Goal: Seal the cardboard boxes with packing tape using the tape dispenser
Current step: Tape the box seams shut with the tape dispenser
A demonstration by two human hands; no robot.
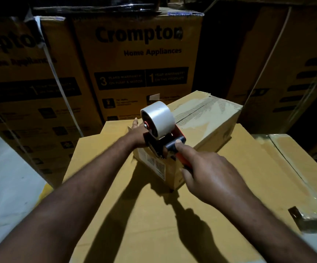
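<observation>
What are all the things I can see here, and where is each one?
tape dispenser: one, red and black, on the small box's near end
tape roll: one, whitish, mounted on the dispenser
small box: one, brown, lying on the large box
large box: one, brown, underneath, foreground
side box: one, brown with a taped seam, right
printed cartons: at least three, yellow-brown with black print, stacked behind
floor: grey, left
left hand: lies flat on the box, beside the dispenser
right hand: grips the dispenser's handle
</observation>
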